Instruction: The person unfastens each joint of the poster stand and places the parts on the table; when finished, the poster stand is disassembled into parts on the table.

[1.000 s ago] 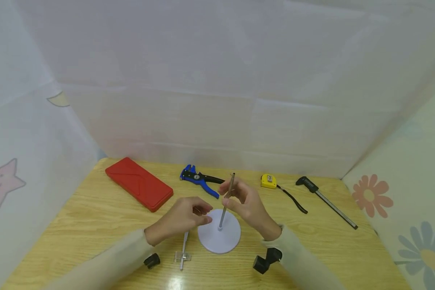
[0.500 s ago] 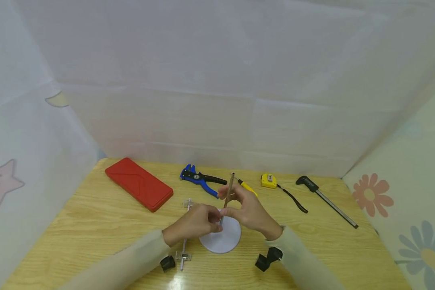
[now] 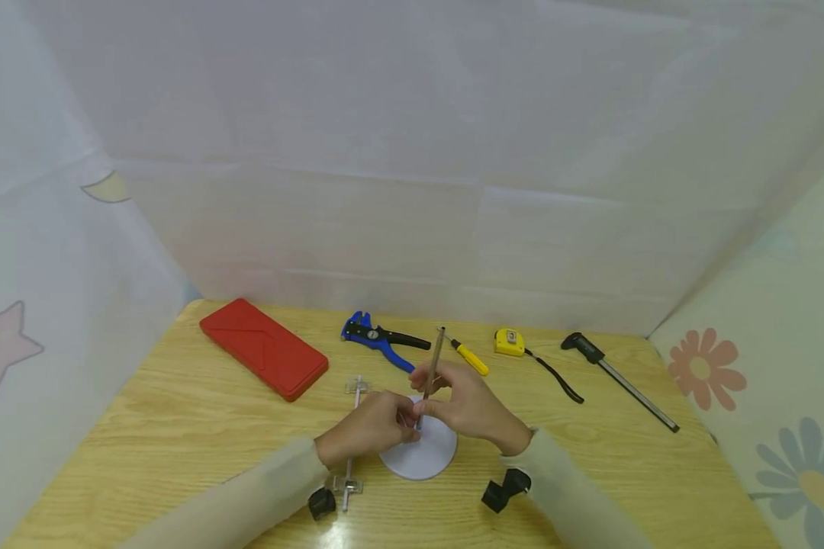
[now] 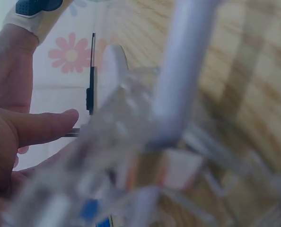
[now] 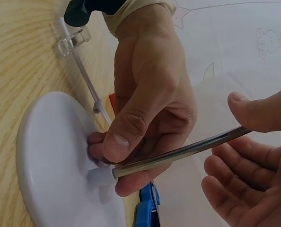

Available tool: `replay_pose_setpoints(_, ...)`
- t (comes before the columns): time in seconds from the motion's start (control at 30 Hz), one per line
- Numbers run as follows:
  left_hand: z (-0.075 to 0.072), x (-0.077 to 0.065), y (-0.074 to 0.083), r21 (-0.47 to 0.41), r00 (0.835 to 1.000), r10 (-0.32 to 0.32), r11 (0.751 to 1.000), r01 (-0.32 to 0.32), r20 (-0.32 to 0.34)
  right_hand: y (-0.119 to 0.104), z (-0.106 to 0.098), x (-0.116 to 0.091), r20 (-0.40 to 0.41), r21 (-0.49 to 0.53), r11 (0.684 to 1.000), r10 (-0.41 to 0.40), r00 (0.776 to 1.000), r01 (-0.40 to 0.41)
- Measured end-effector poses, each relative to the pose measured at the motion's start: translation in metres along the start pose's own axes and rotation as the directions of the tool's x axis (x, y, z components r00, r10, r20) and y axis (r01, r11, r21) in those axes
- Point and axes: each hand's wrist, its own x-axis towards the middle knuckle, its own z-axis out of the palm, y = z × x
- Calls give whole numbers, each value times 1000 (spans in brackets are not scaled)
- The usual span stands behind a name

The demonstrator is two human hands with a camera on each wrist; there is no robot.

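A slim metal rod (image 3: 436, 354) stands slightly tilted over a round white base (image 3: 422, 463). In the right wrist view its lower end meets the short white collar (image 5: 100, 177) on the base. My left hand (image 3: 371, 424) pinches the rod just above that collar with thumb and finger. Higher up, my right hand (image 3: 472, 402) holds the same rod between thumb and fingers. Left of the base, partly behind my left hand, lies a thin white rod with clear plastic clips (image 3: 348, 485); it looms blurred in the left wrist view.
Along the back lie a red case (image 3: 264, 349), a blue and black wire stripper (image 3: 381, 339), a yellow-handled screwdriver (image 3: 471, 358), a yellow tape measure (image 3: 509, 342) with a black strap, and a digital caliper (image 3: 618, 381). A pale cloth screen stands behind the wooden table (image 3: 199, 435).
My left hand has moved right from beside the base to the rod's lower end and now pinches it. My right hand has come slightly down the rod. The screwdriver has come into sight.
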Motion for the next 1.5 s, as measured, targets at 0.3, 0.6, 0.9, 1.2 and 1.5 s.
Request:
replay_pose_setpoints(0.3,1,6,-4,8,1000,29,1000,-29,7,6,5,-2,34,-183,983,-18,999,24)
replay_pose_setpoints(0.6,2,8,-6,12,1000,17,1000,-17,0,0,5,-4,52,-279,959,-43,998,55)
replay_pose_setpoints(0.9,2,8,-5,16,999,27,1000,-26,-20,-2,7,-5,81,-486,849,-192,978,207)
replay_pose_setpoints(1.2,2,6,-5,22,998,54,998,-54,-16,-2,7,-5,90,-440,874,-184,979,205)
replay_pose_setpoints(1.5,-1,5,-3,23,998,58,998,-58,-4,-2,9,-5,67,-432,882,-174,982,186)
